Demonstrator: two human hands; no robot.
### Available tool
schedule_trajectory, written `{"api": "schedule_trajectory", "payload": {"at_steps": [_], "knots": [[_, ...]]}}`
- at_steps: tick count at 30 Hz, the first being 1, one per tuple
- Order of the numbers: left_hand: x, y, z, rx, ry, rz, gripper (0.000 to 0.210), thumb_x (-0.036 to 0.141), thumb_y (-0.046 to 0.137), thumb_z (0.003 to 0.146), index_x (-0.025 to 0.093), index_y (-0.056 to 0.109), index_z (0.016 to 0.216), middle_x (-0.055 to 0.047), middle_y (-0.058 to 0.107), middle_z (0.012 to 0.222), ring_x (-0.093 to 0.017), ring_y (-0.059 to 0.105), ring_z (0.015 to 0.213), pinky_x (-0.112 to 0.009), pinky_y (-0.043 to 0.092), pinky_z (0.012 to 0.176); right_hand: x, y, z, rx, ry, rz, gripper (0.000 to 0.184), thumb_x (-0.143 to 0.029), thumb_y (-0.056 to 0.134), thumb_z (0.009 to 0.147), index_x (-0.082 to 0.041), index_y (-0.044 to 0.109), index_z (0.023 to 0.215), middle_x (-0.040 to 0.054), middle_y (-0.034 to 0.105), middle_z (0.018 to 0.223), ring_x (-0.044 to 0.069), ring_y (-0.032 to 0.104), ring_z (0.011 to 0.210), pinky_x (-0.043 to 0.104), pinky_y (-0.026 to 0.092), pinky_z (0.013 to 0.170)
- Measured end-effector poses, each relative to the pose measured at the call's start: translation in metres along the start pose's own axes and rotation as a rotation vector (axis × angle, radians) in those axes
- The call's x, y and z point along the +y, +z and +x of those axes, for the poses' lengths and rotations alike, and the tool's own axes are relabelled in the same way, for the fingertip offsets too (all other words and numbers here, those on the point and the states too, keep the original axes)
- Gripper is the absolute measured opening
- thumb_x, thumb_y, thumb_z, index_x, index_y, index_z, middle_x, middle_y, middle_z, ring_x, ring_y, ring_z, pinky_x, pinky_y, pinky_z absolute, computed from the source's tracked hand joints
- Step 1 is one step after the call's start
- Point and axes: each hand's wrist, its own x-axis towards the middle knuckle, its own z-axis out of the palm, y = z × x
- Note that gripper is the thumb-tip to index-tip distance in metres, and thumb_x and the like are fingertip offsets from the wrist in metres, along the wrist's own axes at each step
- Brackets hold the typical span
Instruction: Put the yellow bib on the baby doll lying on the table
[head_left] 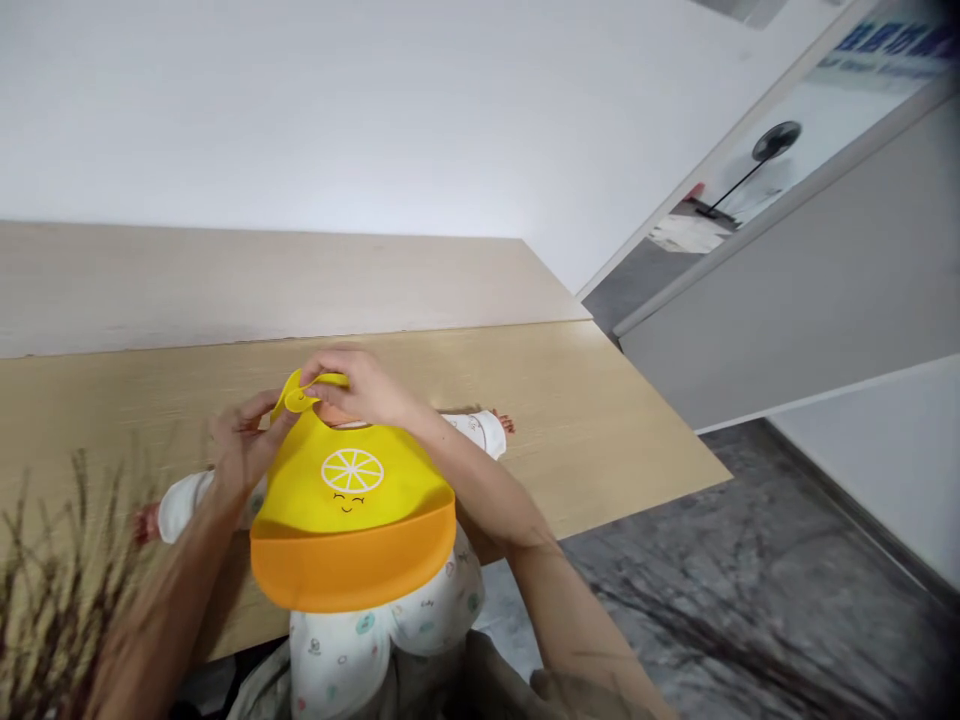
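A yellow silicone bib (300,490) with a lemon-slice face lies over the chest of a baby doll (341,655) in printed white clothes. The bib's orange pocket (352,572) bulges at the bottom over the doll's belly. My left hand (246,445) pinches the left side of the neck strap near its round tab. Curled over the other strap end, my right hand (364,387) grips it at the neck. Both strap ends meet between my fingertips; whether they are fastened I cannot tell. The doll's head is mostly hidden, and its arms stretch out to both sides.
The doll lies on a light wooden table (600,430) whose right corner juts over a grey floor (720,530). A paler board (262,285) runs along the white wall behind. At the upper right, a black standing fan (776,141) shows through an opening.
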Motion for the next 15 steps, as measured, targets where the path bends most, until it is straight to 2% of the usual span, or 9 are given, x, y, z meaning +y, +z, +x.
{"api": "schedule_trajectory", "payload": {"at_steps": [3,5,8,11,15], "knots": [[0.004,-0.001,0.002,0.074,-0.063,-0.103,0.030,0.051,0.084,0.080,0.024,0.086,0.093,-0.007,0.087,0.094,-0.027,0.080,0.084,-0.038,0.064,0.077,0.001,-0.004,-0.005,0.105,-0.005,0.079,0.008,-0.028,0.075,0.096,-0.022,0.075,0.092,0.0005,0.081,0.100,0.018,0.072,0.097,0.031,0.055,0.095],[0.005,0.000,0.006,0.173,-0.096,-0.146,0.030,0.048,0.073,0.089,0.021,0.084,0.094,-0.008,0.086,0.091,-0.024,0.078,0.083,-0.037,0.063,0.080,-0.001,-0.019,-0.015,0.215,0.005,0.153,0.019,-0.039,0.079,0.095,-0.021,0.075,0.093,0.0021,0.080,0.101,0.018,0.073,0.093,0.031,0.057,0.089],[-0.001,0.003,0.015,0.278,-0.159,-0.121,0.034,0.046,0.060,0.092,0.018,0.078,0.089,-0.009,0.082,0.084,-0.023,0.076,0.080,-0.040,0.063,0.084,-0.009,-0.060,-0.039,0.413,0.090,0.209,0.041,-0.058,0.088,0.086,-0.022,0.073,0.094,0.0016,0.076,0.093,0.014,0.066,0.069,0.027,0.054,0.063],[-0.011,0.004,0.020,0.216,-0.191,-0.048,0.032,0.046,0.058,0.091,0.019,0.074,0.093,-0.012,0.082,0.092,-0.028,0.079,0.092,-0.047,0.065,0.095,-0.030,-0.114,-0.073,0.580,0.182,0.155,0.049,-0.062,0.096,0.078,-0.022,0.071,0.093,-0.0003,0.072,0.082,0.010,0.057,0.055,0.023,0.041,0.047],[-0.020,0.007,0.020,0.000,-0.169,0.129,0.022,0.039,0.058,0.094,0.021,0.070,0.099,-0.014,0.083,0.108,-0.033,0.080,0.110,-0.050,0.062,0.106,-0.069,-0.183,-0.127,0.806,0.269,0.057,0.044,-0.048,0.103,0.073,-0.022,0.070,0.087,-0.0033,0.064,0.069,0.007,0.053,0.050,0.018,0.031,0.041]]}}
